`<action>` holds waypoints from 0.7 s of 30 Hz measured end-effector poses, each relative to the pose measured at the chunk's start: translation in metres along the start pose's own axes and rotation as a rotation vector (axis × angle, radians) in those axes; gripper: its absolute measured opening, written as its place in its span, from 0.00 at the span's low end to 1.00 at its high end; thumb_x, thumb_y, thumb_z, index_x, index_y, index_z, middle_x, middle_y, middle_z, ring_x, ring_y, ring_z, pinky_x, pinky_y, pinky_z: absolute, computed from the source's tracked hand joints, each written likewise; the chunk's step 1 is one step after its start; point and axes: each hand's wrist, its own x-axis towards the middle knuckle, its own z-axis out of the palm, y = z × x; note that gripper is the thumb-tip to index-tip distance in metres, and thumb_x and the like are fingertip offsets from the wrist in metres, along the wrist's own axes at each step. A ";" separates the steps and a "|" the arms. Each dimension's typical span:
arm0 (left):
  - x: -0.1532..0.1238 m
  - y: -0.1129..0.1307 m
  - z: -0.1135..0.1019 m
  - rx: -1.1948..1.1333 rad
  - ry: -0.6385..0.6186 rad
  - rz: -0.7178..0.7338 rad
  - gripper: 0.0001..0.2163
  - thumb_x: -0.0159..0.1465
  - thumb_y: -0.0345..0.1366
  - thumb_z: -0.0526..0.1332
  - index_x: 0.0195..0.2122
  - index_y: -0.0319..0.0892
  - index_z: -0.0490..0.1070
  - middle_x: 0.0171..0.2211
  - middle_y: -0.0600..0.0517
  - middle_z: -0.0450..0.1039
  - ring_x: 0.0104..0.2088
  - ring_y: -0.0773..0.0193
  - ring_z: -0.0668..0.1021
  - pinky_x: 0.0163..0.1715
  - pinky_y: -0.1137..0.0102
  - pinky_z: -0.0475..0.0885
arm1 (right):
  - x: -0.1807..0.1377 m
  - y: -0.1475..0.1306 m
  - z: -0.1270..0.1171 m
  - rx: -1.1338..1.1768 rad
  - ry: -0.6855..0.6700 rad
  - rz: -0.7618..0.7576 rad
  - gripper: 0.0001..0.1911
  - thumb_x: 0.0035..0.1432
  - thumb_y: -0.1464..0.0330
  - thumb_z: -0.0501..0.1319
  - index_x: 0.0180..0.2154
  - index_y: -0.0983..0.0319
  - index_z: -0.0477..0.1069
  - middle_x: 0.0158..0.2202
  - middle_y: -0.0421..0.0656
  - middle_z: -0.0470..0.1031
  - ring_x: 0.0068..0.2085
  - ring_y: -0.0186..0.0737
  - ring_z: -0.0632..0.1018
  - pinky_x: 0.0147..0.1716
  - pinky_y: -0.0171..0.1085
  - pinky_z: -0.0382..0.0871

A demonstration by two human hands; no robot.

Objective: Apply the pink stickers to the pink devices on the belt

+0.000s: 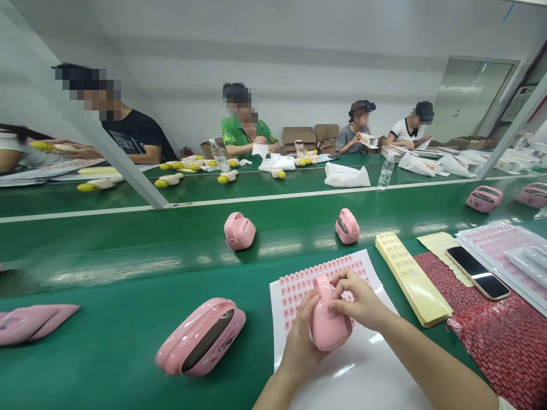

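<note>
My left hand (301, 336) is wrapped around a pink device with a carrying handle (329, 327), which looks like a small portable speaker. It is tilted with its rounded end towards me. Bent fingers of my right hand (356, 299) rest by the handle, and the thumb presses a small round spot on that end. Whether a sticker lies under the thumb, I cannot tell. Below both hands is a white sheet of small pink stickers (294, 285). Another such pink speaker (203, 339), with a dark front strip, lies to the left on the green table.
More pink speakers (239, 230) stand along the green conveyor ahead. Yellow sticker strips (410, 279), a phone (477, 272) and red bubble wrap (508, 336) lie to the right. At far left is a blurred pink item (34, 323). Several co-workers sit opposite, behind a metal post (123, 154).
</note>
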 end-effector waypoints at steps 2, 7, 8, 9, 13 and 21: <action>0.000 0.002 -0.001 0.001 -0.019 -0.027 0.35 0.37 0.27 0.70 0.49 0.50 0.63 0.53 0.44 0.63 0.54 0.42 0.63 0.51 0.50 0.57 | -0.001 0.001 0.000 -0.036 0.005 -0.038 0.05 0.44 0.71 0.63 0.21 0.60 0.69 0.37 0.42 0.63 0.45 0.41 0.69 0.45 0.43 0.65; -0.002 -0.002 0.007 0.046 0.059 0.086 0.35 0.40 0.28 0.68 0.51 0.52 0.61 0.53 0.45 0.63 0.53 0.45 0.64 0.50 0.51 0.58 | -0.006 -0.003 -0.005 -0.252 -0.081 -0.258 0.03 0.50 0.72 0.59 0.27 0.59 0.70 0.41 0.44 0.65 0.44 0.39 0.70 0.44 0.41 0.67; -0.002 -0.003 0.010 0.037 0.095 0.093 0.35 0.40 0.29 0.69 0.51 0.51 0.61 0.52 0.45 0.63 0.53 0.45 0.65 0.50 0.51 0.59 | -0.007 -0.006 -0.007 -0.307 -0.117 -0.310 0.05 0.51 0.73 0.58 0.29 0.59 0.70 0.43 0.44 0.66 0.45 0.39 0.70 0.43 0.40 0.67; -0.002 -0.003 0.012 0.020 0.125 0.084 0.35 0.40 0.30 0.69 0.51 0.51 0.61 0.52 0.45 0.63 0.52 0.45 0.66 0.49 0.52 0.59 | -0.009 -0.008 -0.010 -0.359 -0.151 -0.355 0.07 0.52 0.73 0.57 0.32 0.58 0.71 0.45 0.44 0.66 0.45 0.40 0.70 0.43 0.39 0.67; -0.002 0.003 0.015 -0.031 0.201 0.011 0.35 0.39 0.34 0.70 0.51 0.50 0.61 0.52 0.45 0.63 0.51 0.45 0.66 0.49 0.51 0.60 | -0.013 -0.013 -0.018 -0.460 -0.219 -0.417 0.21 0.50 0.74 0.58 0.47 0.53 0.67 0.52 0.44 0.64 0.51 0.43 0.68 0.45 0.40 0.66; 0.001 0.003 -0.003 0.224 -0.053 0.269 0.42 0.44 0.29 0.68 0.57 0.56 0.49 0.56 0.45 0.58 0.55 0.45 0.63 0.49 0.51 0.62 | -0.002 0.006 0.005 -0.173 -0.136 -0.156 0.33 0.53 0.62 0.58 0.59 0.57 0.49 0.58 0.47 0.56 0.56 0.44 0.62 0.54 0.45 0.57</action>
